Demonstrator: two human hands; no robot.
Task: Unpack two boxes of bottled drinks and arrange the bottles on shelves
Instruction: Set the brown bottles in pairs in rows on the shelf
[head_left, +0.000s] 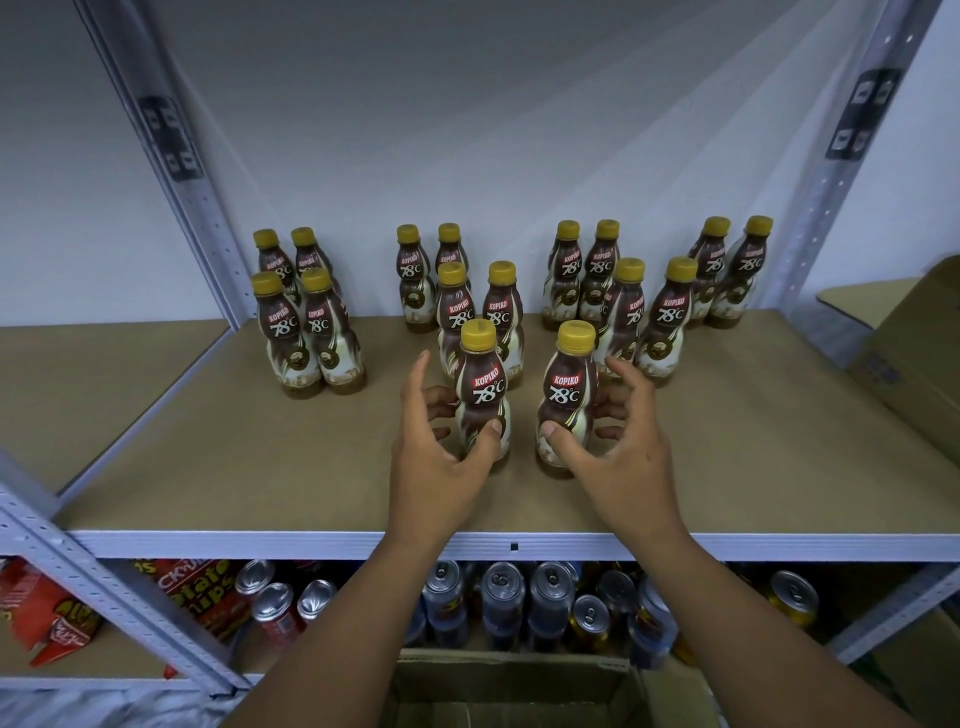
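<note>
Two brown Kopiko bottles with yellow caps stand upright near the middle of the brown shelf board (260, 467). My left hand (441, 457) curls round the left bottle (480, 395), thumb on its front and fingers behind. My right hand (613, 441) curls round the right bottle (566, 400) the same way. Behind them several more identical bottles stand in small groups: one group at the left (306, 332), one in the middle (457, 296), and others to the right (670, 317).
An open cardboard box (519, 686) sits below my arms. Another cardboard box (914, 348) rests on the shelf's right end. The lower shelf holds drink cans (498, 597) and red snack bags (47, 613). Grey metal uprights (171, 171) frame the shelf.
</note>
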